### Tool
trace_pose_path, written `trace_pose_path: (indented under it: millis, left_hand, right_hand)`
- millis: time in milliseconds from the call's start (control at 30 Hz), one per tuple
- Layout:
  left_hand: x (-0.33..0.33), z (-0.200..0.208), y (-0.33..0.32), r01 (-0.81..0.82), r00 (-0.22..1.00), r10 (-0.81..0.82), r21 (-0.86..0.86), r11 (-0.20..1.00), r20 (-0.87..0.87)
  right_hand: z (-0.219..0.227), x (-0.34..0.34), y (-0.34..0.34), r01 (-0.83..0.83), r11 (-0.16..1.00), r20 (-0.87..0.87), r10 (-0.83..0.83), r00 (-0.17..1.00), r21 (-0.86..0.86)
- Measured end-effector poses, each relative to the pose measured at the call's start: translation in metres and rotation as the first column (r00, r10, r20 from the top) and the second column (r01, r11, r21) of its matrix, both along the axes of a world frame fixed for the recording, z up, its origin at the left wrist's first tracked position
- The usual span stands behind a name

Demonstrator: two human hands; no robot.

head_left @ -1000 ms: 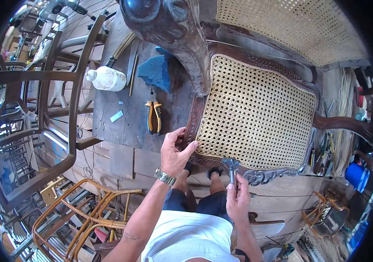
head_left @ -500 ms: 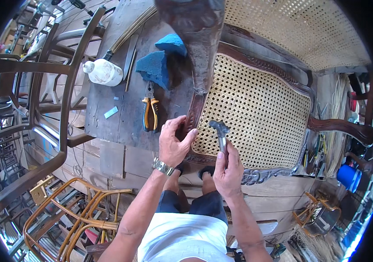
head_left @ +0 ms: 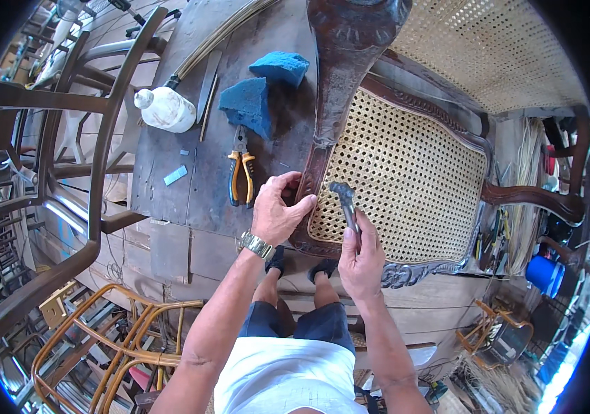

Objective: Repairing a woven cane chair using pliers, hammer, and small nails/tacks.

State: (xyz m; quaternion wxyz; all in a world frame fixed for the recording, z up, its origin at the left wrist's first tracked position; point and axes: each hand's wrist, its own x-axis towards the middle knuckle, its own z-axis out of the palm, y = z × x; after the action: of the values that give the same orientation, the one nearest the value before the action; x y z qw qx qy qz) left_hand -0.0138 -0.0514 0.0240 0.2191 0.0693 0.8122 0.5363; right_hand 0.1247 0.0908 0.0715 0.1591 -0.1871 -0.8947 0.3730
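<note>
A carved dark wooden armchair with a woven cane seat point(head_left: 405, 179) lies in front of me. At its near left corner, my left hand point(head_left: 278, 210), a metal-banded watch at the wrist, grips the seat rail point(head_left: 309, 172); the thumb rests on top and the fingertips are partly hidden behind the wood. My right hand point(head_left: 362, 259) is wrapped round the handle of a small hammer point(head_left: 345, 196). The hammer's dark head is over the cane near that corner; whether it touches I cannot tell. Pliers with orange and black handles point(head_left: 241, 169) lie left of my left hand.
On the dark worktable point(head_left: 164, 155) are blue foam chunks point(head_left: 245, 105), a white bottle point(head_left: 167, 110), a flat blade point(head_left: 207, 86) and a bundle of cane strands point(head_left: 222, 34). Wooden chair frames point(head_left: 98, 159) stand left, a rattan frame point(head_left: 102, 331) lower left, a blue bucket point(head_left: 545, 276) right.
The chair's upright arm has shifted right in the picture, and the view has moved slightly. My right hand still holds the hammer, its head a little higher. My left hand keeps its grip.
</note>
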Motion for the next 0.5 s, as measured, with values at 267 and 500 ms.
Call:
trace_pose_path:
  millis: [267, 500]
  left_hand:
    - [0.004, 0.001, 0.011, -0.146, 0.970, 0.143, -0.002, 0.989, -0.195]
    - [0.024, 0.000, 0.025, -0.282, 0.814, 0.156, -0.146, 0.948, -0.559]
  right_hand:
    - [-0.019, 0.032, -0.010, 0.192, 0.969, 0.199, -0.221, 0.955, 0.152]
    - [-0.015, 0.042, -0.013, 0.001, 0.966, 0.252, -0.068, 0.965, 0.258]
